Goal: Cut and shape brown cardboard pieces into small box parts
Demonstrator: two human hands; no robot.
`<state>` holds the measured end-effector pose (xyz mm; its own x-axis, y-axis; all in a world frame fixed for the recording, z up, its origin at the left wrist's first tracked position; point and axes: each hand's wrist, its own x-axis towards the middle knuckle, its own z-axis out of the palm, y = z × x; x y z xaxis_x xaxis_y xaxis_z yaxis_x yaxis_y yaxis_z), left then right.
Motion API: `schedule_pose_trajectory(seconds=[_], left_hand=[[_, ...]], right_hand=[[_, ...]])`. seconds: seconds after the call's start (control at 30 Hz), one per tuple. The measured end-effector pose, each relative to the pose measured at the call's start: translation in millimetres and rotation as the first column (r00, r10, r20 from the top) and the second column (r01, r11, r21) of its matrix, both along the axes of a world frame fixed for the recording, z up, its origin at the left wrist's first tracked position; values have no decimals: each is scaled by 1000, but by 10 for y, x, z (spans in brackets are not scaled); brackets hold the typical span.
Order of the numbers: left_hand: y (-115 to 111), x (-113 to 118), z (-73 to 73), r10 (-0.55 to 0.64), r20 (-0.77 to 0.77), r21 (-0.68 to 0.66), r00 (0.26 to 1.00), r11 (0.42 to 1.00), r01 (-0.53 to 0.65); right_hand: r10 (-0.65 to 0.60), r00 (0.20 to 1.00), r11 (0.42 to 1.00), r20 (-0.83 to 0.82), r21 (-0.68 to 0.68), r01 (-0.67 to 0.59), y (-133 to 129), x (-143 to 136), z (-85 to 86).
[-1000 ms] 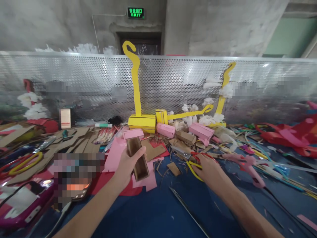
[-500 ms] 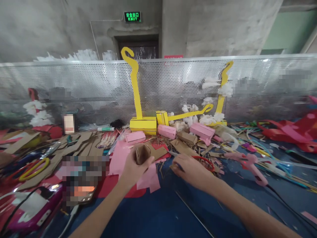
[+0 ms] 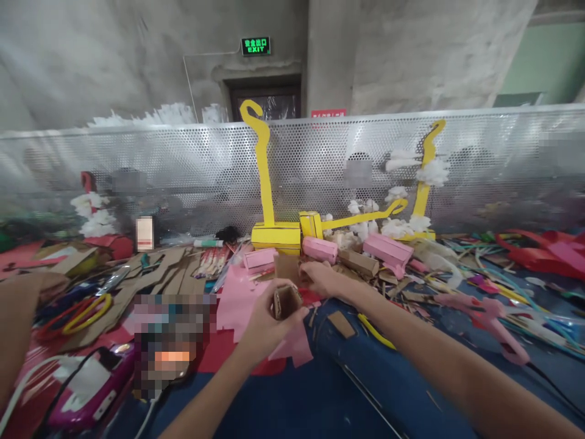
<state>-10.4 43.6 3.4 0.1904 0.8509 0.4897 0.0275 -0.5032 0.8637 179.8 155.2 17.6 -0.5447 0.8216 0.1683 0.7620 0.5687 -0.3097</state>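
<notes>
**Head view: tube folded, near end wide open**

And here we are, left hand (image 3: 267, 322) wrapped around a brown tube (image 3: 287, 303), thumb across its near right side, fingers closed about the far one. The tube is up over the middle of the table (image 3: 269, 405), tipped so its open end faces the camera. Folding looks done; but that end has no cap, and the walls seen are bare cardboard. Capping and covering, I'd judge, are both left. Compare the pink boxes (image 3: 320, 249) just behind, already dressed in colour, and the yellow box (image 3: 275, 238), finished enough to carry a tall hook (image 3: 262, 164).

Now the arms! The left forearm climbs from the bottom edge, palm turned inward. The right one sweeps in from the lower right, back of the hand up. That right hand (image 3: 326, 280) has its fingers bunched at the edge of a flat card (image 3: 286, 267), just behind the tube; whether they pinch it, I cannot tell.
</notes>
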Motion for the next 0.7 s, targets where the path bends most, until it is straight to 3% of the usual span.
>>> schedule_pose_trajectory(seconds=[0.1,0.2,0.37,0.5,0.7], left_hand=[[-23,4,27,-49,32,-13,998,999,50],[-46,15,43,-90,30,-25,995,996,91],[-98,45,43,-143,-34,-69,989,988,141],[-165,71,22,-166,-68,-97,984,982,159],[-226,101,-19,-233,-58,-185,971,958,219]], right_hand=[[-34,973,999,-230,-5,34,-81,44,116],[-47,865,999,-499,-4,52,-303,143,216],[-47,485,999,-873,-29,44,-876,221,211],[-26,282,998,-959,-42,-49,-1190,144,174],[43,175,993,-984,23,-117,-1370,102,184]])
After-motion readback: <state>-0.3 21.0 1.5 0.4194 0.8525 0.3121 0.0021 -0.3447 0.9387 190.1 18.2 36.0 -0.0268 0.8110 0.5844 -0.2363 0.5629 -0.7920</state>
